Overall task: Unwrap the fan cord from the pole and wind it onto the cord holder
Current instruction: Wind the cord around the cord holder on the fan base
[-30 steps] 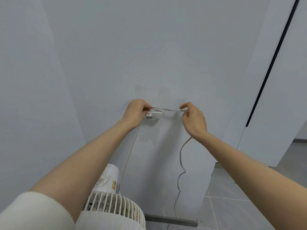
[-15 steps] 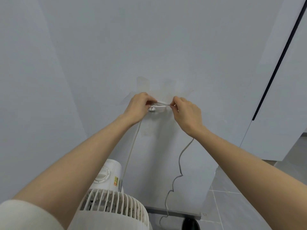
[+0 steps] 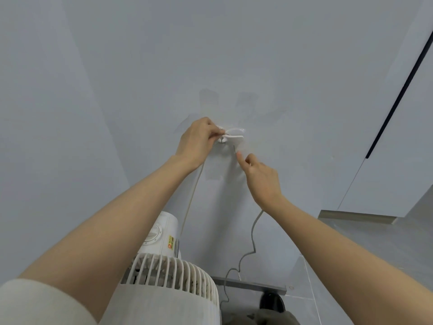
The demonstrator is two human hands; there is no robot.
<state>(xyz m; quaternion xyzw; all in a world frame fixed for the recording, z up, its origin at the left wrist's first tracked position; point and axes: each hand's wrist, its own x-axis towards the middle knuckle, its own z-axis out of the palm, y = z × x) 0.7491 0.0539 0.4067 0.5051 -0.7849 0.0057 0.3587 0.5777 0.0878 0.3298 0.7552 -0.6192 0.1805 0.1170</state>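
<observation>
A small white cord holder (image 3: 232, 136) is fixed to the grey wall at arm's height. My left hand (image 3: 198, 140) pinches the pale fan cord (image 3: 191, 202) against the holder's left end; that strand drops to the white fan (image 3: 168, 266) below. My right hand (image 3: 259, 174) is just under the holder's right end, fingers closed on the cord, a short piece running up from its fingertips to the holder. Below my right wrist the rest of the cord hangs in loose kinks toward the floor. The fan's pole is hidden behind the fan head.
The fan's ribbed guard and motor housing fill the lower centre. A dark baseboard (image 3: 250, 286) and grey floor tiles (image 3: 302, 308) lie below. A white panel with a black vertical strip (image 3: 398, 90) stands at right. A dark round object (image 3: 271, 301) sits on the floor.
My right hand has swung from level with the holder's right end down to below it, carrying the cord around. My left hand stays at the holder. The view has tilted down.
</observation>
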